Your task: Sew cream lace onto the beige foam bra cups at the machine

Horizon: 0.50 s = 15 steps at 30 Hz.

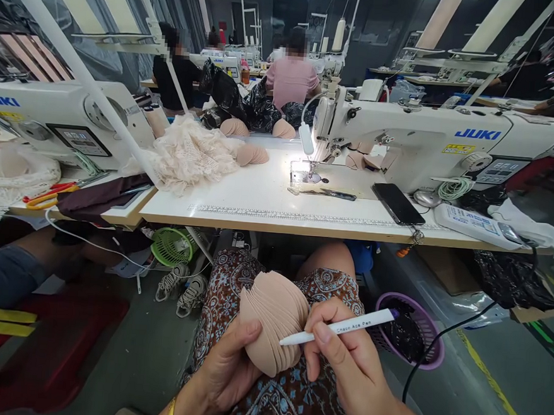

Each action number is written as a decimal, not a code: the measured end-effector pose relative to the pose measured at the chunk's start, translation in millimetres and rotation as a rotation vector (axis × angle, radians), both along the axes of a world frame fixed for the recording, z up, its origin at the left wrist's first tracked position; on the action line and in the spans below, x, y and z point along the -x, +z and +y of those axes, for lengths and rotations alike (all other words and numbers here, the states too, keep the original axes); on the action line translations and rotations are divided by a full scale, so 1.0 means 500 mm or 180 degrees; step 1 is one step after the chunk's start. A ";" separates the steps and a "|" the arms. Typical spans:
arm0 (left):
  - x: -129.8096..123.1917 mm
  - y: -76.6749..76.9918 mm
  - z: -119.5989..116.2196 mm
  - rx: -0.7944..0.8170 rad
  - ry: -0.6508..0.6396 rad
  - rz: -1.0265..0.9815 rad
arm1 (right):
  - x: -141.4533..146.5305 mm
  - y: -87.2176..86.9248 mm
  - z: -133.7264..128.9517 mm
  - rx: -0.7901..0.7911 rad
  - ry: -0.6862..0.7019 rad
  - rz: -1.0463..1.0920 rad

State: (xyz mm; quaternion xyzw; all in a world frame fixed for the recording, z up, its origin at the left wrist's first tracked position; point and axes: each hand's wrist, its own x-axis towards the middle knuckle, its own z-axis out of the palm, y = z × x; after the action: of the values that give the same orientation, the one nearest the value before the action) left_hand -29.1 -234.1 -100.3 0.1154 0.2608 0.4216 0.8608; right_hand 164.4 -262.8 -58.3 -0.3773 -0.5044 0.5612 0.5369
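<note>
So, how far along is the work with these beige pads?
Looks done: the pad stack is fanned in your left hand. In hand: the white pen, in your right hand, its tip at the stack. Left, probably: marking, since no marks show there. Whether the pad piles on the table are finished, I cannot tell.

Sewing machine (pixel 405 137) on white desk (pixel 240 195).
Near the front edge, black phone (pixel 397 203); lower, at right, purple basket (pixel 439 351).

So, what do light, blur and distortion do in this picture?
Head view: bright glare around the sewing machine needle, dim back wall; thread cones lean and stretch towards the corners; background heads pixelated; the pen sharp enough to read.
</note>
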 end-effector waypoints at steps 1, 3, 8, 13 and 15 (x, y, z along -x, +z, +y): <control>0.000 -0.001 0.000 0.0002 -0.0002 0.0011 | 0.001 0.000 0.000 -0.0014 0.0032 -0.0007; -0.001 -0.001 0.001 0.0013 0.0005 0.0024 | 0.002 0.000 0.001 -0.0064 0.0005 0.0081; -0.006 0.006 0.002 -0.0019 0.0039 -0.0043 | 0.004 0.001 0.003 -0.0094 -0.0034 0.0040; -0.011 0.013 0.003 -0.0096 0.0003 -0.0170 | 0.006 -0.004 -0.002 -0.0023 0.0111 0.0103; -0.011 0.012 0.003 -0.0038 0.0034 -0.0185 | 0.006 -0.006 -0.003 -0.0028 0.0088 0.0172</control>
State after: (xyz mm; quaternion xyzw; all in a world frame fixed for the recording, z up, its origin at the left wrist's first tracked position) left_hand -23.5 -232.4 -94.2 0.1069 0.2338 0.4309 0.8650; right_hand 161.5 -264.4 -61.4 -0.3526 -0.4973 0.5763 0.5442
